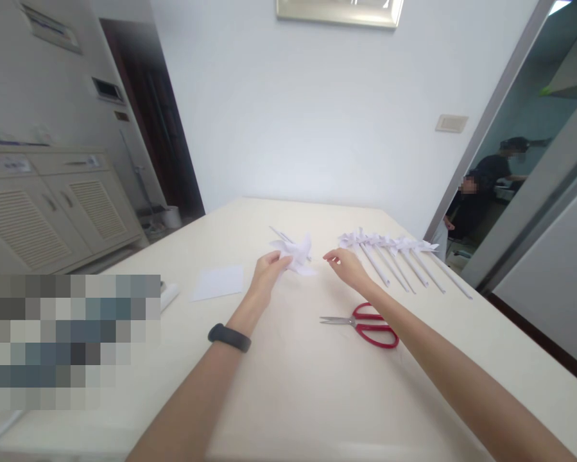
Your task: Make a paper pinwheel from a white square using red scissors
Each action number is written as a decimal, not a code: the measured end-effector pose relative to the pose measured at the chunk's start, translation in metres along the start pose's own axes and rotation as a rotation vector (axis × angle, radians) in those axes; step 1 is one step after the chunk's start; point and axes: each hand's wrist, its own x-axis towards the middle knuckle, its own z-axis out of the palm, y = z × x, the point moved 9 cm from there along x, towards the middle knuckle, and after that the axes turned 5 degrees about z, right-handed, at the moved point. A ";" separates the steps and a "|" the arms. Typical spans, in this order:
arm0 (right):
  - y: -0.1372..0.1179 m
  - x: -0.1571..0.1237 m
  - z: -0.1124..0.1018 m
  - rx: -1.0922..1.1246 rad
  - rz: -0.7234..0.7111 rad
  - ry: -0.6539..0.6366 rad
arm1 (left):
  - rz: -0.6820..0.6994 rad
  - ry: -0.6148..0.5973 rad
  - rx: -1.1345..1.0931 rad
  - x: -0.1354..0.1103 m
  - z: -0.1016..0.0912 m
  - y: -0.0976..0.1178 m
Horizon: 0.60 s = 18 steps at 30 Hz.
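Note:
A white paper pinwheel (298,253) with folded blades is held in my left hand (269,264), pinched between thumb and fingers just above the table. Behind its blades a thin white paper stick (279,233) points away to the upper left; whether it is joined to the pinwheel I cannot tell. To the right, apart from the blades, is my right hand (348,266), its fingers curled together in a pinch. Anything between those fingertips is too small to make out. Red-handled scissors (353,321) lie below my right hand, partly covered by the forearm.
Several paper pinwheels on sticks (394,247) lie in a row on the right of the cream table (278,398). A white paper sheet (218,282) is on the left, near a blurred-out area. A person (490,173) is beyond the doorway at right.

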 end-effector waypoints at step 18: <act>0.009 0.075 0.084 -0.359 0.144 -0.261 | 0.005 -0.193 -0.119 -0.008 0.028 0.017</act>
